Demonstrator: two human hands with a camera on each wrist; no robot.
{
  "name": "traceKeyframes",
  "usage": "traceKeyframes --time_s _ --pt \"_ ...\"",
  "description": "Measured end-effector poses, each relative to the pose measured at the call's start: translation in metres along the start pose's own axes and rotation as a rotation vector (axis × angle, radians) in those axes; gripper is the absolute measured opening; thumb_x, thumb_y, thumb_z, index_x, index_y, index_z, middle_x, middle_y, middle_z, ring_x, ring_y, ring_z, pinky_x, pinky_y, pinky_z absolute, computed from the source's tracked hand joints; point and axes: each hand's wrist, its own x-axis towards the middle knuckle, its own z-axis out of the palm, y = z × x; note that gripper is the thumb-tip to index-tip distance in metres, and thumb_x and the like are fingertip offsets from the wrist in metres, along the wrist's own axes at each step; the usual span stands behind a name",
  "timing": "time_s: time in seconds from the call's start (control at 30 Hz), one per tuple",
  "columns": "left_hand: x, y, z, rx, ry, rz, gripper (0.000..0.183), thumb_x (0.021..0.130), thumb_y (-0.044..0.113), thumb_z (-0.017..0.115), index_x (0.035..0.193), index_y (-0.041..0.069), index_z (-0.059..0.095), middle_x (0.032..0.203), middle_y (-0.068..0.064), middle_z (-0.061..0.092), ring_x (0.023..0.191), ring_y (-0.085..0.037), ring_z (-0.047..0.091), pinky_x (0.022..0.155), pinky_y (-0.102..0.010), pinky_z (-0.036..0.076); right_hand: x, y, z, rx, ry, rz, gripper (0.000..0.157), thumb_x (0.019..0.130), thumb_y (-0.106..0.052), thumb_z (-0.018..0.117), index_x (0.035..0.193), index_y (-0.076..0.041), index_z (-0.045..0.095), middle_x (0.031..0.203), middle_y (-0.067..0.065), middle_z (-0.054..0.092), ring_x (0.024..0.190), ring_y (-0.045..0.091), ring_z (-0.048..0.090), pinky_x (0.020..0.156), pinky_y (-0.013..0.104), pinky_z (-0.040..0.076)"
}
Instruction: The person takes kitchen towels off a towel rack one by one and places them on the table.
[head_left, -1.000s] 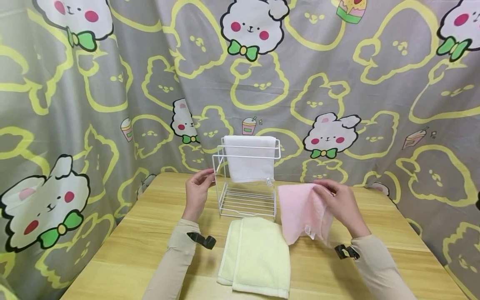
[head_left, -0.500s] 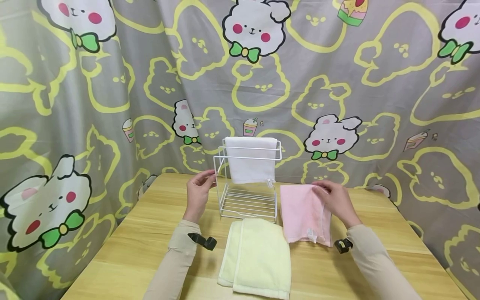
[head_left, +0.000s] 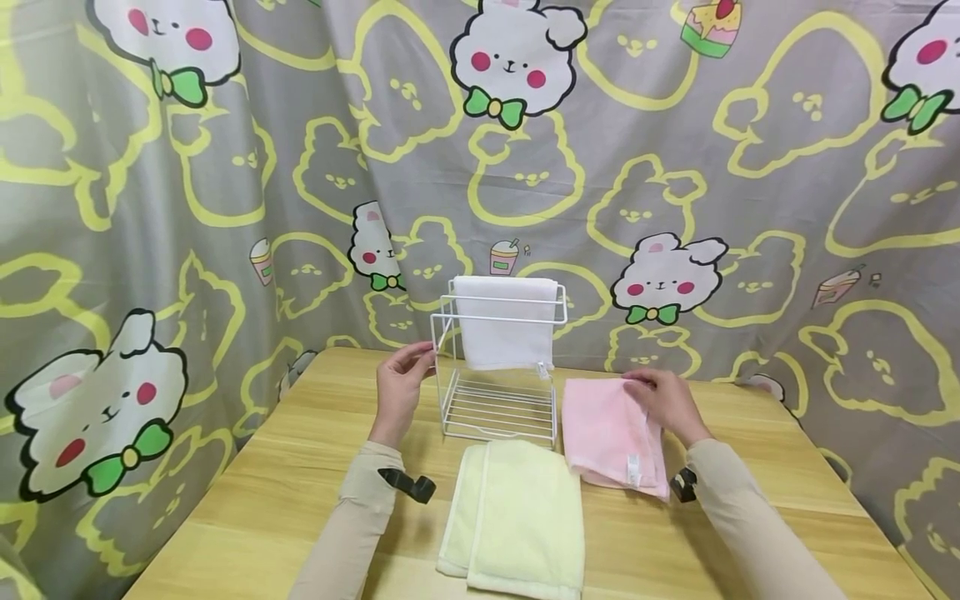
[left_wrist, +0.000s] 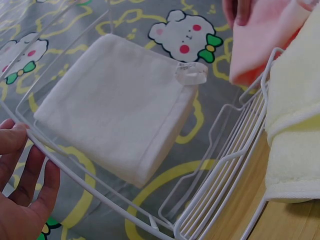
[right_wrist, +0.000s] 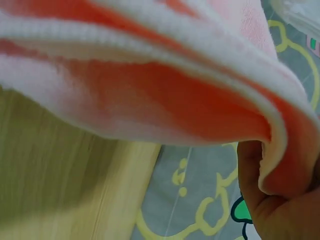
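A white wire rack (head_left: 500, 319) stands on the table with a folded white towel (head_left: 506, 346) draped over its rear bar. My left hand (head_left: 402, 385) pinches the rack's left upright wire between thumb and fingers, which the left wrist view shows close up. On the right, a folded pink towel (head_left: 603, 429) hangs from my right hand (head_left: 666, 400), pinched at its top edge, with a small white label near the lower hem. Its open layers and edges fill much of the right wrist view. Between my forearms lies a folded pale yellow towel (head_left: 525, 517), in front of the rack.
The wooden table (head_left: 292, 467) extends to both sides. Behind it hangs a grey curtain (head_left: 420, 183) with cartoon rabbits, close at the rack's back. Low horizontal wires form the rack's bottom shelf (head_left: 495, 408).
The pink towel has come down slightly and spread flatter, with my right hand moving a little lower. My left hand stays at the rack. The head view has shifted slightly.
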Motion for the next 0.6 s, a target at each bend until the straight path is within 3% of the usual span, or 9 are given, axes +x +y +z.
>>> traceKeyframes --time_s 0.13,0.3,0.6 --pt "0.000 0.001 0.001 -0.002 0.006 -0.001 0.016 0.092 -0.008 0.070 0.108 -0.010 0.072 0.094 -0.006 0.077 0.075 -0.009 0.071 0.080 -0.037 0.066 0.008 0.005 0.001 -0.024 -0.026 -0.024 0.023 0.101 -0.015 0.066 0.119 -0.002 0.073 0.115 0.022 0.073 0.105 0.039 0.069 0.093 0.056 0.058" --pt "0.000 0.002 0.001 0.000 0.007 -0.004 0.024 0.092 -0.007 0.071 0.112 -0.018 0.066 0.102 -0.025 0.074 0.075 -0.009 0.071 0.077 -0.031 0.066 0.016 0.011 0.005 -0.038 -0.052 -0.030 0.024 0.101 -0.014 0.066 0.119 -0.001 0.073 0.119 0.023 0.072 0.111 0.043 0.067 0.098 0.059 0.055" --pt "0.000 0.001 0.001 0.003 0.010 -0.021 0.024 0.091 -0.003 0.073 0.112 -0.016 0.068 0.099 -0.016 0.076 0.076 -0.009 0.071 0.076 -0.025 0.065 0.021 0.015 0.012 -0.068 -0.070 -0.054 0.022 0.097 -0.008 0.069 0.115 0.004 0.072 0.116 0.026 0.071 0.107 0.043 0.066 0.096 0.060 0.055"
